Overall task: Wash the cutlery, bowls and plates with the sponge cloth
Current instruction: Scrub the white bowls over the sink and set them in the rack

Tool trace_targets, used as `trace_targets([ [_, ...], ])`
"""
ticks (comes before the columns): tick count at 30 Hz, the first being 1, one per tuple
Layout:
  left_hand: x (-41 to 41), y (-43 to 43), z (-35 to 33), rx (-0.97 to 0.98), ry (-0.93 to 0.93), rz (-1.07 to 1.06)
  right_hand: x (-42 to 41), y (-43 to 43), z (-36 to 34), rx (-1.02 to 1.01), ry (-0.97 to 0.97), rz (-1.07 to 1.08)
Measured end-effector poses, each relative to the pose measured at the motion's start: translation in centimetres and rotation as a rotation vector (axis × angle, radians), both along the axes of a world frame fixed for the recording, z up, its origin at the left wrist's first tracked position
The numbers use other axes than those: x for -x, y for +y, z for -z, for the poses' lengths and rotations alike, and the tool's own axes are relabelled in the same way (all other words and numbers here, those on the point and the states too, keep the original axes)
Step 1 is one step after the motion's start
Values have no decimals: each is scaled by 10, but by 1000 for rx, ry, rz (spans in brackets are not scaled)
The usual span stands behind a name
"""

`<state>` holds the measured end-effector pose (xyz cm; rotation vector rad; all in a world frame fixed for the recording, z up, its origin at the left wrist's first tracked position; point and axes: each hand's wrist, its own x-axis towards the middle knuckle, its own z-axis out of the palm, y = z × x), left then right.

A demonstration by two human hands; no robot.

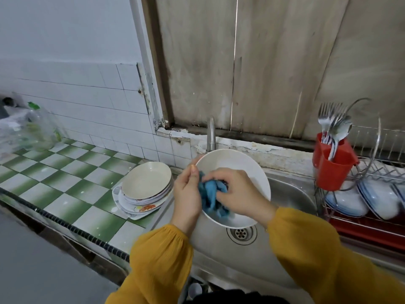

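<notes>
One round white plate (236,161) over a steel sink (291,194), left hand (188,194) gripping the rim, right hand (238,191) bunching wrinkly blue cloth (210,191) inside

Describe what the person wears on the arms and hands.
The left sleeve and right sleeve are long, loose, mustard-yellow, gathered at the wrist. The left hand and right hand are bare: no gloves, rings or watch show.
</notes>
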<state>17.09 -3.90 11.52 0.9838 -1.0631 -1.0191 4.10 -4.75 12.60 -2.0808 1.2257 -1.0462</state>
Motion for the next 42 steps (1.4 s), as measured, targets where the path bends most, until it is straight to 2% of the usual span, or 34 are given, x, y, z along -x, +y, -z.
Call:
trace_targets([
  [2, 3, -2, -4, 12, -23, 48, -15, -8, 0, -11, -231, 172],
  [4, -3, -8, -10, 5, -23, 53, -20, -11, 0, -89, -234, 106],
  [6, -16, -17, -16, -47, -7, 28, -18, -7, -6, -189, 3, -73],
  [8, -31, -25, -18, -89, -14, 20, -10, -4, -11, -199, 285, -202],
  [9, -37, -27, -19, -103, -17, 32, -8, -3, -15, -181, 374, -216],
  [11, -44, -29, -20, -154, -24, 72, -2, -2, -22, -170, 418, -188],
  [14, -47, -31, -19, -229, 0, 129, 5, -5, -32, -195, 176, -115],
  [19, -54, -36, -14, -387, 35, 127, 19, -7, -44, -113, -560, 61],
  [22, -64, -40, -12, -488, 63, 65, 38, -5, -41, -101, -739, 256],
  [23, -67, -41, -13, -538, 71, 60, 43, -4, -39, -125, -714, 335],
  [25, -72, -41, -16, -628, 88, 101, 48, 1, -31, -60, -466, 413],
  [27, -75, -43, -18, -685, 129, 187, 49, 11, -17, -7, -171, 362],
  [29, -75, -47, -18, -738, 186, 292, 50, 22, 0, 38, 20, 323],
  [32, -72, -55, -19, -809, 260, 407, 49, 29, 20, 235, 223, 382],
  [34, -71, -56, -22, -848, 235, 449, 44, 32, 24, 386, 345, 466],
  [38, -71, -66, -19, -906, 174, 641, 37, 32, 30, 620, 467, 532],
  [42, -64, -72, -16, -854, 67, 773, 34, 36, 26, 592, 417, 582],
])
